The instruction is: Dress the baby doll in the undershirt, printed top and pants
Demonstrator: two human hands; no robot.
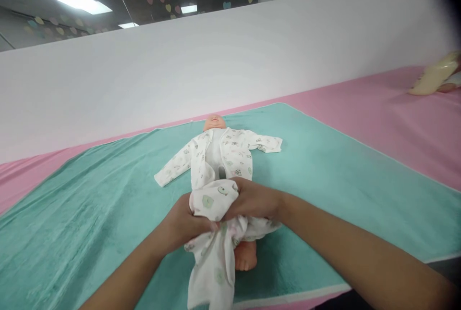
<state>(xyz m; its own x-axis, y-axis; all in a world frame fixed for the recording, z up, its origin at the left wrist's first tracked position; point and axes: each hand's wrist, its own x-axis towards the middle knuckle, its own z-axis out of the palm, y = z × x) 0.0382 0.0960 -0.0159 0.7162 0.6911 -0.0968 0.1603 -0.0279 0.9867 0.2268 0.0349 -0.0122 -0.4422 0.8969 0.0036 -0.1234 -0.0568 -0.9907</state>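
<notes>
from here, left hand [185,226] and right hand [252,199] both grip a bunched printed garment [213,200] — doll [215,122] lies toward twelve o'clock. best keep cloth gathered, ease gently — bare foot [246,255] at five.

Doll [215,122] on teal blanket [334,194], pink sheet [363,108] beneath

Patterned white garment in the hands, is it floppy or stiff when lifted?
Likely floppy: the garment bunches between the left hand and right hand. Probably light: its cloth looks thin. Might catch on the nearby doll's foot.
</notes>
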